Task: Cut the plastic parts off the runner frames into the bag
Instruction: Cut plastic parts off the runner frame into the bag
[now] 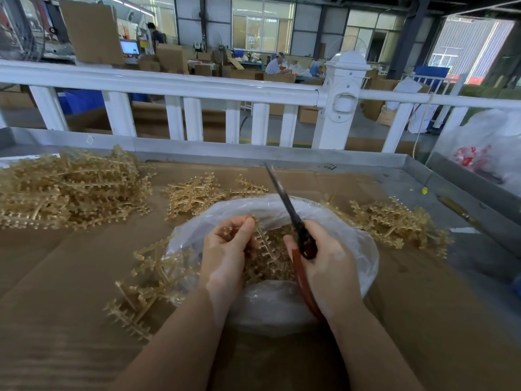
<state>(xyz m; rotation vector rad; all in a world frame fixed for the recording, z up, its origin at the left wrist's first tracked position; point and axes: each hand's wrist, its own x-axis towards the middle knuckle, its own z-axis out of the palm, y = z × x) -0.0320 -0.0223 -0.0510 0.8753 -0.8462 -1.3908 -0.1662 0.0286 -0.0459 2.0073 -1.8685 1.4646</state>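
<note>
- The left hand (pixel 225 249) pinches a tan translucent plastic runner frame (pixel 263 241) between thumb and curled fingers and holds it over the mouth of the bag.
- The right hand (pixel 324 263) is wrapped round the red-brown handles of a pair of dark-bladed scissors (pixel 284 201). The blades point up and away from the person and look closed or nearly so; motion blur prevents a firmer reading. The blades are not on the frame at this moment.
- The clear, crumpled plastic bag (pixel 352 238) lies open on the brown cardboard sheet (pixel 70 277) covering the table, near its front edge and roughly central. Small tan cut parts (pixel 279 266) cover the bottom of the bag, so part of the work is judged done.
- Just beside the bag on the left, several tan frames (pixel 146 280) lie on the cardboard, one touching the bag's rim. Whether these are stripped or uncut cannot be told.
- Further frames remain: a small heap (pixel 194 193) behind the bag, a heap (pixel 394 221) toward the right edge, and a large pile (pixel 70 187) at the far left corner. All appear to carry parts.
- Judgement: the task is at an early to middle stage; most of the stock is left to cut.
- A grey metal tray rim (pixel 366 159) borders the table; a white railing (pixel 169 86) stands beyond it.
</note>
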